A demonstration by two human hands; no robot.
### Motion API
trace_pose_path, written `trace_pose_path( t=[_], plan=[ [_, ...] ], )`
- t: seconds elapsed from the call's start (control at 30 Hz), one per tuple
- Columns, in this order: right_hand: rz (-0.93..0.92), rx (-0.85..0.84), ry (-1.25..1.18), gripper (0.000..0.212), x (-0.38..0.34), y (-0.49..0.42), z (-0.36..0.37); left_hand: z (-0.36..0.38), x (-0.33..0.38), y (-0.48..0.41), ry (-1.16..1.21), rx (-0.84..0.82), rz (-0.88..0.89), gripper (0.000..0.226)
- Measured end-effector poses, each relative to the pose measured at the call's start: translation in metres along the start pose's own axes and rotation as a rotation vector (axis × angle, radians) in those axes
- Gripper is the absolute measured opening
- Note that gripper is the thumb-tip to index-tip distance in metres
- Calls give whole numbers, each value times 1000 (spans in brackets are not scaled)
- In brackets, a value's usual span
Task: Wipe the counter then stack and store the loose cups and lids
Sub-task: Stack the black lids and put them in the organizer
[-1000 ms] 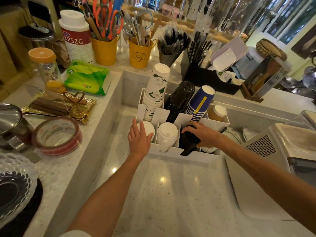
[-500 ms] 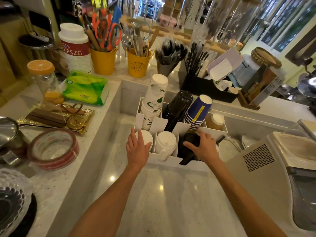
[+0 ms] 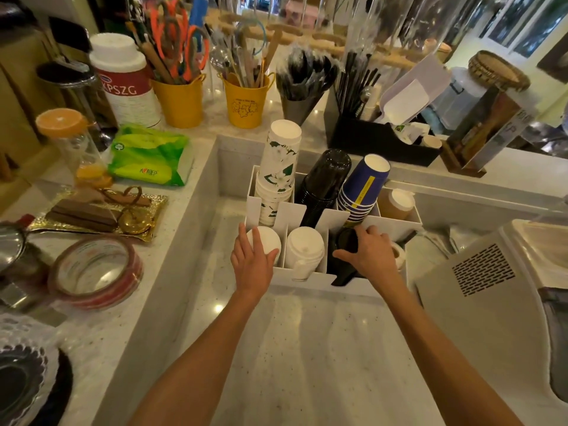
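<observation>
Speckled stone counter (image 3: pixel 307 348) | left hand (image 3: pixel 252 265) flat on white domed lids (image 3: pixel 268 238) | right hand (image 3: pixel 373 256) clamped on black lids (image 3: pixel 345 241) (glossy)

Your one view comes from a wide-angle camera on your head, facing forward and down over the counter (image 3: pixel 307 348). It sits close: the rack (image 3: pixel 322 287) is at centre, within arm's reach. The ledge (image 3: pixel 107 333) runs from 7 to 12 o'clock, and a machine (image 3: pixel 461 302) fills 3 to 4 o'clock. Straight lines bow toward the frame's edges.
</observation>
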State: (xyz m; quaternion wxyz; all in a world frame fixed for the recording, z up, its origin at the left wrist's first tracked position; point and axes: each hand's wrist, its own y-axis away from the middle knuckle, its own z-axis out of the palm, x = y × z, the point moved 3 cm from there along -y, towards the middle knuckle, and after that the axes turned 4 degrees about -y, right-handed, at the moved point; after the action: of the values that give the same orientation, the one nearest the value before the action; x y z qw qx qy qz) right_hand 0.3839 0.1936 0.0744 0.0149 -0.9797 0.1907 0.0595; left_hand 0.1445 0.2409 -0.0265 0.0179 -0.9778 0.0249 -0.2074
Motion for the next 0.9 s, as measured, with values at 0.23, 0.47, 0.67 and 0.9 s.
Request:
trace_pose_path(
  t=[0.23,0.47,0.67,0.9],
  plan=[
    [70,-37,-131,92,5,9,7,-2,-1,1,21,-44,10,76],
    [103,-20,-290,95,7,21,6,0,-2,-1,18,-17,24,78],
    [237,291,-781,52,51,35,-9,-1,-3,-7,193,-91,-41,85],
    [522,243,-917,43,127,26,14,-27,-12,-11,795,-37,-164,55]
  ],
)
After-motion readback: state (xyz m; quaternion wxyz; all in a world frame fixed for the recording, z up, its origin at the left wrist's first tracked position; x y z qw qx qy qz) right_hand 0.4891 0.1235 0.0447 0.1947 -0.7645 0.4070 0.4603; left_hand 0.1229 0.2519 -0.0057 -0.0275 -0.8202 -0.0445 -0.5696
